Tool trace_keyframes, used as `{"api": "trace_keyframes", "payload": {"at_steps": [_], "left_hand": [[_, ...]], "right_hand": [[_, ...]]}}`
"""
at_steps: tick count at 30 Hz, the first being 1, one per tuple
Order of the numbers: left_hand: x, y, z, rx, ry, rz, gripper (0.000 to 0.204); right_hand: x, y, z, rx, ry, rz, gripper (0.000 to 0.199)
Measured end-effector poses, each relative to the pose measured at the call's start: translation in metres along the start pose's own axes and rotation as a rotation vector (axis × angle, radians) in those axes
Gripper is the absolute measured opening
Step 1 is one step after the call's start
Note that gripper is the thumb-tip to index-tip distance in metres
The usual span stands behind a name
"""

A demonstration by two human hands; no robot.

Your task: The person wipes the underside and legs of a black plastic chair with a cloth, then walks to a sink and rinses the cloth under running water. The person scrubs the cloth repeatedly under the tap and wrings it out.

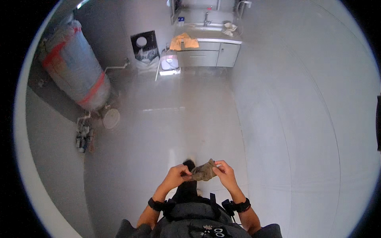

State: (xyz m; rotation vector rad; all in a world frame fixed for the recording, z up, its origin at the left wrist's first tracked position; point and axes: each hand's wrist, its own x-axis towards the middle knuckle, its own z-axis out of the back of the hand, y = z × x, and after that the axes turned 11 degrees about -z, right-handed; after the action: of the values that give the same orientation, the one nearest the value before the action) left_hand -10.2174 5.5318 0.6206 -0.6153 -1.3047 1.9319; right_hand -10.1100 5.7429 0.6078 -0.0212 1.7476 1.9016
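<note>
A small crumpled brown cloth [204, 171] is stretched between my two hands in front of my body, above the floor. My left hand [177, 176] pinches its left end with the fingertips. On the other side, my right hand [225, 173] grips the right edge between thumb and fingers. Whether the cloth is a rag, a glove or something else I cannot make out. Both my wrists wear black bands, and my dark trouser leg shows below the cloth.
A grey sink cabinet [206, 55] stands at the far wall with an orange cloth [183, 41] over its edge. Left of it are a white-and-purple container [170, 61] and a black panel [143, 44]. A wrapped cylindrical tank [77, 63] and a round white bucket [111, 118] stand at left.
</note>
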Motion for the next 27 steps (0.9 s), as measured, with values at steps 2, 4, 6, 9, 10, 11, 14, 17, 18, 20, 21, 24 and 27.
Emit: {"api": "trace_keyframes", "payload": {"at_steps": [2,4,6,9,10,11,14,17,18,20,21,24,27], "left_hand": [[0.044,0.027,0.017,-0.047,0.02,0.037,0.013],[0.084,0.054,0.037,-0.115,0.033,0.087,0.013],[0.127,0.079,0.049,-0.086,0.003,0.076,0.014],[0.211,0.071,0.087,-0.096,-0.002,0.086,0.014],[0.24,0.072,0.097,-0.111,-0.01,0.067,0.014],[0.27,0.072,0.108,-0.11,-0.018,0.053,0.014],[0.354,0.073,0.14,-0.098,-0.001,0.0,0.014],[0.435,0.07,0.159,-0.092,0.054,-0.028,0.013],[0.456,0.075,0.162,-0.114,0.054,-0.012,0.013],[0.503,0.085,0.17,-0.152,0.037,0.018,0.014],[0.529,0.092,0.175,-0.165,0.027,0.03,0.014],[0.605,0.116,0.19,-0.236,-0.011,0.131,0.016],[0.682,0.139,0.208,-0.334,-0.085,0.263,0.017]], "right_hand": [[0.05,0.002,0.002,-0.026,0.004,-0.092,0.02],[0.096,0.005,0.0,-0.059,0.018,-0.153,0.02],[0.142,0.015,0.001,-0.11,0.055,-0.179,0.019],[0.214,0.043,0.02,-0.082,0.067,-0.238,0.018],[0.237,0.065,0.025,-0.09,0.066,-0.245,0.018],[0.26,0.092,0.03,-0.108,0.017,-0.203,0.017],[0.328,0.132,0.053,0.09,-0.043,-0.21,0.017],[0.393,0.155,0.076,0.094,-0.096,-0.253,0.016],[0.415,0.158,0.082,0.129,-0.11,-0.272,0.015],[0.466,0.166,0.095,0.196,-0.127,-0.303,0.015],[0.493,0.178,0.103,0.2,-0.118,-0.341,0.014],[0.585,0.191,0.134,0.247,-0.062,-0.366,0.014],[0.668,0.22,0.151,0.203,-0.083,-0.316,0.015]]}}
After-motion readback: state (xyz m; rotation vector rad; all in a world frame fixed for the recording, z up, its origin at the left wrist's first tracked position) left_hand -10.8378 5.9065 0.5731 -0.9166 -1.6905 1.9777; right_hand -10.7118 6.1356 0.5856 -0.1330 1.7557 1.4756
